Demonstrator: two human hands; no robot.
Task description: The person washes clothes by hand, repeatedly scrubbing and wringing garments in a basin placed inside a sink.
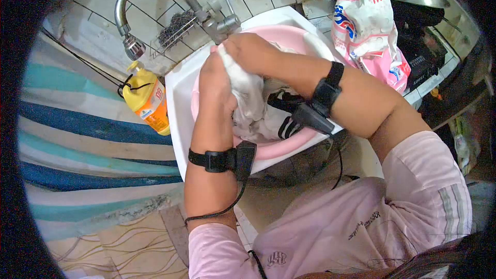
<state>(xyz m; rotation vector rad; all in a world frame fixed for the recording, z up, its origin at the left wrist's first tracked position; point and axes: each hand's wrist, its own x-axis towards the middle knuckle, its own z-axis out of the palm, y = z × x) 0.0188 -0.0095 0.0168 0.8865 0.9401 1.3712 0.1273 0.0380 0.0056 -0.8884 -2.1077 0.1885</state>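
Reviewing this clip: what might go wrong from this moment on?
Wet electronics: the black device strapped to the right forearm sits over the pink basin, so water or the white cloth might reach it.

Snagging: the loose black cord hanging near the basin could catch as the arms move.

Knocking: the yellow bottle stands close against the sink, where a swinging left elbow might bump it.

The person's hands point(216, 80) are close together, gripping a white cloth point(248, 95) over a pink basin point(281, 150) set in a white sink point(179, 119). Black-and-white fabric point(284, 102) lies in the basin. Behind rises a curved faucet point(121, 13); a yellow bottle point(140, 90) sits left, a pink-and-white bag point(361, 23) right.
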